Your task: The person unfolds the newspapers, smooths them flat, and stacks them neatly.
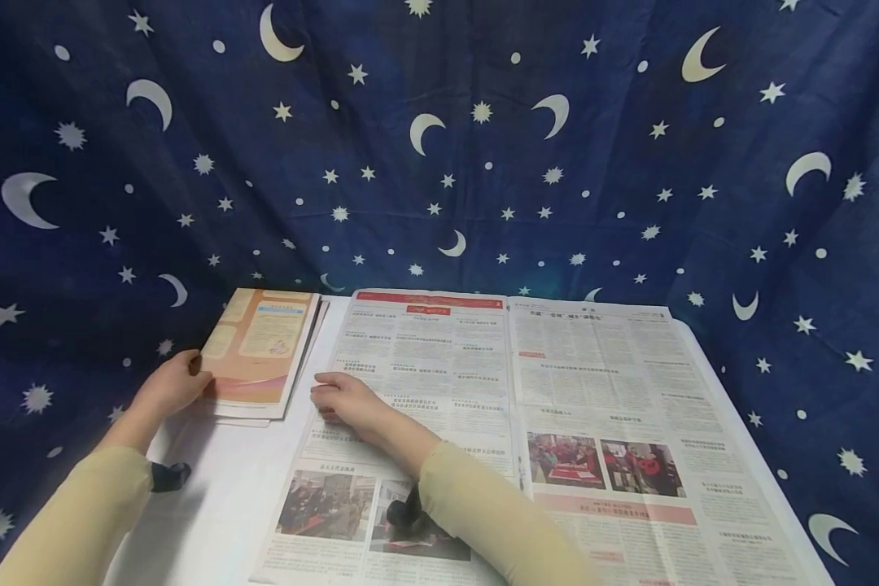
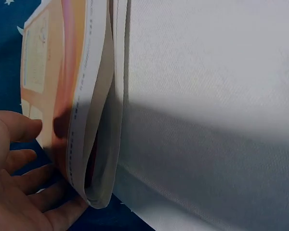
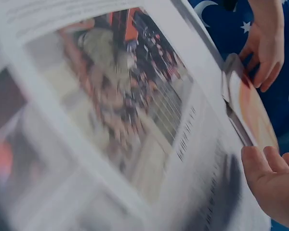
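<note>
A folded newspaper (image 1: pixel 260 350) with an orange page on top lies at the left of the white table, over other folded paper. My left hand (image 1: pixel 176 380) is at its left edge. In the left wrist view, the thumb (image 2: pixel 26 127) is raised over the orange page and the fingers spread along the folded edge. My right hand (image 1: pixel 347 400) hovers over the left part of a spread newspaper (image 1: pixel 425 366), palm down, fingers loosely bent and holding nothing. The right wrist view has its fingers (image 3: pixel 254 161) near the paper's edge, with the folded newspaper beyond.
The spread newspaper covers the middle and right of the white table (image 1: pixel 212 472). A strip of tabletop shows between it and the folded newspaper. A dark blue curtain (image 1: pixel 439 163) with moons and stars surrounds the back and sides.
</note>
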Tool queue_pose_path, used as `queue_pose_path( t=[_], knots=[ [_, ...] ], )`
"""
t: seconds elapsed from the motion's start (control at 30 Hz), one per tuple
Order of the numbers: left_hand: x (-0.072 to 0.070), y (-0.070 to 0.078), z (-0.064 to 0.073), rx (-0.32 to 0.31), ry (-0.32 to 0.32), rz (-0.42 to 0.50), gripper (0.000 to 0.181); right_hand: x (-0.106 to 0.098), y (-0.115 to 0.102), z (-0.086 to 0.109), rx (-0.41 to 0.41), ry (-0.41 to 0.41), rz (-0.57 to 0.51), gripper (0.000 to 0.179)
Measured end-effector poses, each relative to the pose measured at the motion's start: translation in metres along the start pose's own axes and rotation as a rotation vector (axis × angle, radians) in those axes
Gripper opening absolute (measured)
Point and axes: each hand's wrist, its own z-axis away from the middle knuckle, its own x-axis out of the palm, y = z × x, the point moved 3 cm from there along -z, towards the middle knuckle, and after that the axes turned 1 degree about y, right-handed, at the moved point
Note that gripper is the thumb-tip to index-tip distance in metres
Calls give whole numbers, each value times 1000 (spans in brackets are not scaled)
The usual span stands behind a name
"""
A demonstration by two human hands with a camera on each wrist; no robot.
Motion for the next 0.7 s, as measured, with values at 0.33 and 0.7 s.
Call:
queue_pose_path(
  t=[0.33,0.7],
  knots=[
    [4,-13,-5,-93,13,-6,70,15,23,-14,70,43,-143,55],
    [-2,-11,0,-111,104,-18,50,13,31,-19,92,40,-213,51]
  ],
)
